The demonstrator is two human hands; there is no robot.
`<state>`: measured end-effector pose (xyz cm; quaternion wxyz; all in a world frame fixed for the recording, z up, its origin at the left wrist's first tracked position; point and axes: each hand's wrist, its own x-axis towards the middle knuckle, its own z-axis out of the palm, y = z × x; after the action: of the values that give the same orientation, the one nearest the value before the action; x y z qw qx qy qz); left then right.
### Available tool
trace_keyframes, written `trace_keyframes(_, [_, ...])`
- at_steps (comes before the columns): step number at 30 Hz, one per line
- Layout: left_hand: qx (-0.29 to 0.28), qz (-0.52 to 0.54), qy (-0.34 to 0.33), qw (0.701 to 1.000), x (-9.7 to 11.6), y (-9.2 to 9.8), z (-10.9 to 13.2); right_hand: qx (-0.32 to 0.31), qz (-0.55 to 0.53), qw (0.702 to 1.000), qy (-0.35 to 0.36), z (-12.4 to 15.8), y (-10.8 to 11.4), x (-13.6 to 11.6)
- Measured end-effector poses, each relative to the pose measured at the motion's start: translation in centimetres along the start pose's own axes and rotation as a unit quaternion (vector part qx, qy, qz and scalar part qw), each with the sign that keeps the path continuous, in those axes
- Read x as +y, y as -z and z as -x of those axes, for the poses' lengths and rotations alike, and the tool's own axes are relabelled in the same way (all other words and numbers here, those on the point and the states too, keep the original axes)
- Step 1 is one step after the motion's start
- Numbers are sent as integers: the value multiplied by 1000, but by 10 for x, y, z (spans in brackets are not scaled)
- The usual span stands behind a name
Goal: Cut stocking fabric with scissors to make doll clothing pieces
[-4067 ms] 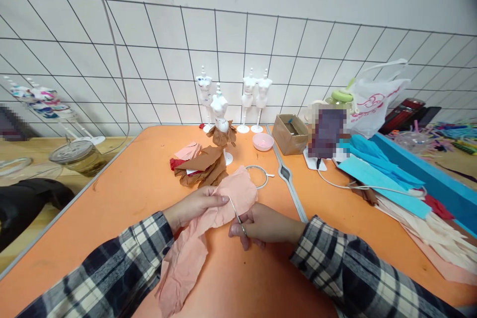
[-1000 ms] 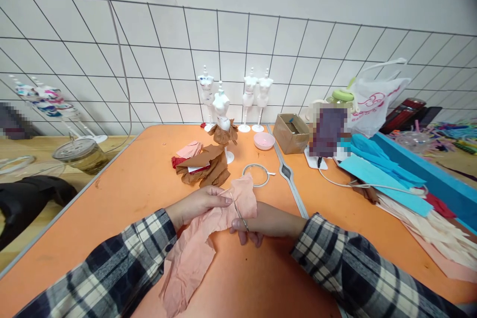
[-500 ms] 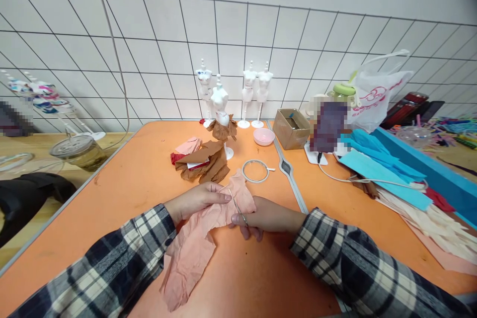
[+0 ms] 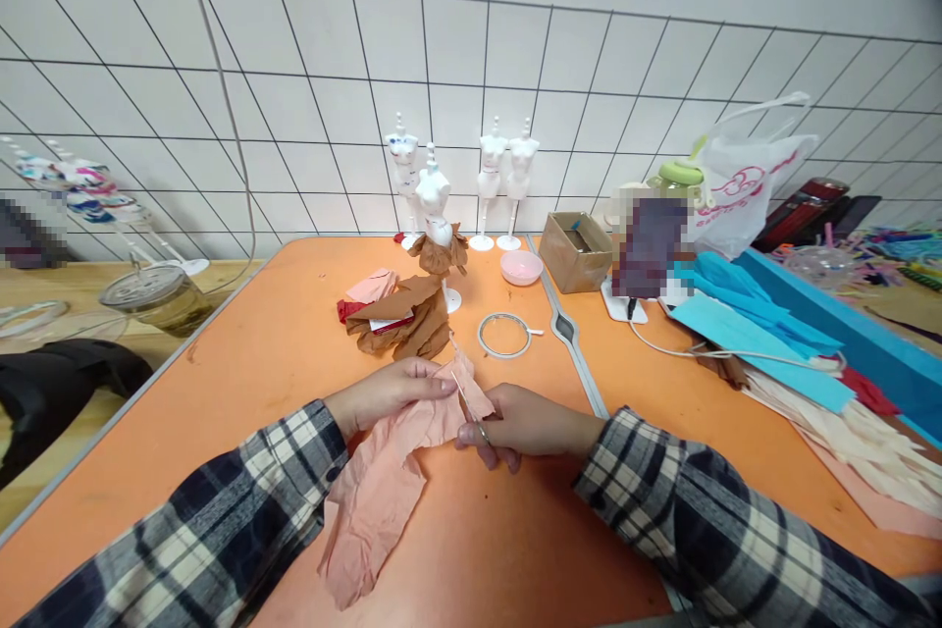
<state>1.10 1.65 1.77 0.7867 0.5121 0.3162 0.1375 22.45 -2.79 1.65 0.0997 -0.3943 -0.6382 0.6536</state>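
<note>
A long strip of crinkled pink paper (image 4: 383, 481) hangs from my left hand (image 4: 393, 394), whose thumb and fingers pinch its upper part. My right hand (image 4: 507, 427) is closed on small scissors (image 4: 468, 404), a finger through a handle loop. The blades lie across the upper end of the paper, close to my left thumb. A cut corner of the paper stands to the right of the blades. Beyond my hands a white mini dress form (image 4: 434, 190) wears a ruffled brown paper skirt (image 4: 440, 253).
Brown, pink and red crepe paper (image 4: 404, 314) lies behind my left hand. A round hoop (image 4: 504, 336), a pink bowl (image 4: 521, 267), a cardboard box (image 4: 578, 255) and a phone (image 4: 651, 245) stand farther back. Blue sheets (image 4: 758, 334) lie right. More dress forms (image 4: 492, 182) line the wall.
The scissors have closed further into the paper, and the piece right of the blades has folded over and looks smaller. Both hands stay nearly in place.
</note>
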Motion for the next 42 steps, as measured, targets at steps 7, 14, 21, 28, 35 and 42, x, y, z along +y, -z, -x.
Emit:
trace_keyframes(7, [65, -15, -44, 997, -6, 1, -3, 3, -11, 1000, -12, -1, 0, 2])
trace_keyframes(14, [98, 21, -51, 994, -8, -3, -4, -18, -77, 997, 5, -5, 4, 9])
trace_keyframes(21, [99, 66, -46, 992, -6, -3, -3, -39, -72, 996, 36, -4, 9, 17])
trace_keyframes(28, [30, -14, -53, 998, -1, -6, -3, -44, -84, 995, 26, -2, 7, 12])
trace_keyframes(35, [10, -40, -57, 998, -1, -3, -4, -22, -46, 999, 4, -3, 4, 12])
trace_keyframes(42, [73, -50, -80, 993, -4, 0, -7, -11, -18, 1000, -8, 0, 4, 6])
